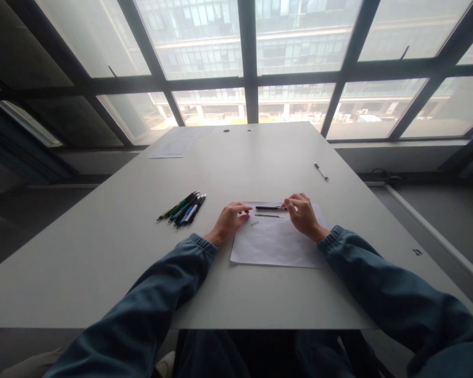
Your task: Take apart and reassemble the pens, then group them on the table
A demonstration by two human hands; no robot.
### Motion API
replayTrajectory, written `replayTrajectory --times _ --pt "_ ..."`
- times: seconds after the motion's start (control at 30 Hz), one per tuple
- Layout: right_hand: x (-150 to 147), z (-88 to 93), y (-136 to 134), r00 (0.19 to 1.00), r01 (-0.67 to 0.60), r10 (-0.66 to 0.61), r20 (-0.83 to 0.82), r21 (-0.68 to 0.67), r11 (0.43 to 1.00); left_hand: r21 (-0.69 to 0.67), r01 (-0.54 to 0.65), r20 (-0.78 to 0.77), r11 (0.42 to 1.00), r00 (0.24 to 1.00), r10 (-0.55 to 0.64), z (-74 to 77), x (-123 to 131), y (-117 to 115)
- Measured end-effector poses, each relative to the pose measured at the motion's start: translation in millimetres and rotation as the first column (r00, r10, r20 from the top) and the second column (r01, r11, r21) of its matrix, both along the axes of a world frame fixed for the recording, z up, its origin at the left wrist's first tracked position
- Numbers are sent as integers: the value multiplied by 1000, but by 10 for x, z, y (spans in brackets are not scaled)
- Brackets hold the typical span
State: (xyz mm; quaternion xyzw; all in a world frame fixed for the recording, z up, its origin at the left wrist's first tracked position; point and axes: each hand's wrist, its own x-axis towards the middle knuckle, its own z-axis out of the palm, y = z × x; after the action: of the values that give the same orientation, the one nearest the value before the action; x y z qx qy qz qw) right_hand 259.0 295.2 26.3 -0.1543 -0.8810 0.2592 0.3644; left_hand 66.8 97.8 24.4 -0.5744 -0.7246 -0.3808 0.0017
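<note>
A black pen barrel lies crosswise on a white sheet of paper. Just below it are a thin dark refill and a small spring. My left hand rests at the sheet's left edge, fingers apart and holding nothing, its fingertips short of the barrel's left end. Curled fingers of my right hand close on the barrel's right end, which they partly hide.
A bundle of several pens lies left of my left hand. One more pen is at the far right of the white table. Printed sheets lie at the back left, and a small dark mark shows near the right edge.
</note>
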Motion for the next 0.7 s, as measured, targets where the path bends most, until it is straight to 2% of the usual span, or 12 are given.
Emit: replayTrajectory --times 0.13,0.27,0.5,0.6,0.7 --pt "-7 -11 9 1000 20 -21 8 19 1000 -28 -14 0 1000 1000 14 17 2 -2" --pt "15 31 0 992 110 -118 53 135 985 -29 -17 -2 999 1000 17 29 -13 -11" --pt "94 124 -57 914 226 -303 268 284 932 -52 4 -113 999 994 -9 27 -91 -49" --pt "104 130 -80 871 249 -343 350 286 925 -97 -6 -133 995 991 -7 3 -118 -62" --pt "96 109 -71 868 217 -305 393 251 943 -106 -38 -157 994 987 21 -8 -125 -70"
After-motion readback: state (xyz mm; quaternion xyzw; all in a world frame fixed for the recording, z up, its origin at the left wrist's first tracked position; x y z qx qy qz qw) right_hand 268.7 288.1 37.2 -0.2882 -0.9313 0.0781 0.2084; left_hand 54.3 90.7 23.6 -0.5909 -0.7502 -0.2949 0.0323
